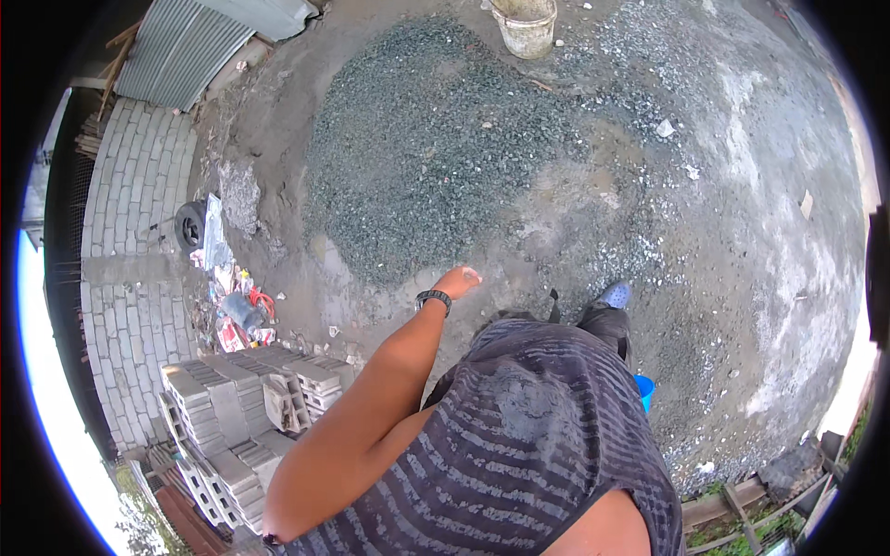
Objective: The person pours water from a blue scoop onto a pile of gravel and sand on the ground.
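Observation:
My left hand (459, 281) hangs in front of my body with its fingers curled in, and no object shows in it. A dark watch (434, 298) is on that wrist. Just beyond the hand lies the near edge of a wide gravel heap (426, 148). My right hand is out of sight; only the upper part of that arm shows at the lower edge. Part of a blue container (644, 389) shows beside my right hip, the rest hidden by my body. One foot in a blue shoe (616, 295) is on the ground ahead.
A dirty white bucket (527, 35) stands past the gravel. Stacked concrete blocks (227, 417) are at the lower left, near a block wall (139, 185), a tyre (191, 226) and litter (243, 310). Corrugated sheets (181, 51) lean at the far left. Wooden planks (742, 505) lie at the lower right.

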Motion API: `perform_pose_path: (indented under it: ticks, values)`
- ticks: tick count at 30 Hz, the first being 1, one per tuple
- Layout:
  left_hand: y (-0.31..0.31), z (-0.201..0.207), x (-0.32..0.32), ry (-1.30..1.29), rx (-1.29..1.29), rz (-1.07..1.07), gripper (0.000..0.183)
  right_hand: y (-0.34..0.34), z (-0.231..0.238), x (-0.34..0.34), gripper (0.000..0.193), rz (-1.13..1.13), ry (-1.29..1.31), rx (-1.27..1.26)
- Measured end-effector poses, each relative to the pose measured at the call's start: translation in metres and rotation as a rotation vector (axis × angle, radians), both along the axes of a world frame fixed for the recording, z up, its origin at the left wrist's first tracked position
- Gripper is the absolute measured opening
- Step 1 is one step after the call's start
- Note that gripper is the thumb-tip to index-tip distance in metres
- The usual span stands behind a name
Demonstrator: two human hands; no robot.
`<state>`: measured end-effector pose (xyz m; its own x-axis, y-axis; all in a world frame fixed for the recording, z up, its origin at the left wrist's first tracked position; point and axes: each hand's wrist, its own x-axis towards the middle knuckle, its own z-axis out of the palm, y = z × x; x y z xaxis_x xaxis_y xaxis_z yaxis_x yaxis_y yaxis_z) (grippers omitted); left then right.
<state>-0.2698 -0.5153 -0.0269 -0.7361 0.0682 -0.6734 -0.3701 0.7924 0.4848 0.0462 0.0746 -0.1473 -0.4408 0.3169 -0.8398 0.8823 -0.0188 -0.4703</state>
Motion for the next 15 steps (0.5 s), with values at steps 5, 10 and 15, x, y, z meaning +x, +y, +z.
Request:
perform_pose_path:
  ticks: [5,10,15]
  values:
    - [0.016,0.023,0.011,-0.049,-0.031,0.433,0.05,0.116,0.1,-0.163,0.006,-0.203,-0.119,0.014]
    - [0.105,0.033,0.007,0.007,0.151,0.542,0.05,0.239,0.163,-0.324,0.01,-0.27,0.013,0.142]
    - [0.158,0.043,0.004,0.001,0.103,0.437,0.053,0.244,0.185,-0.462,0.012,-0.223,0.17,0.179]
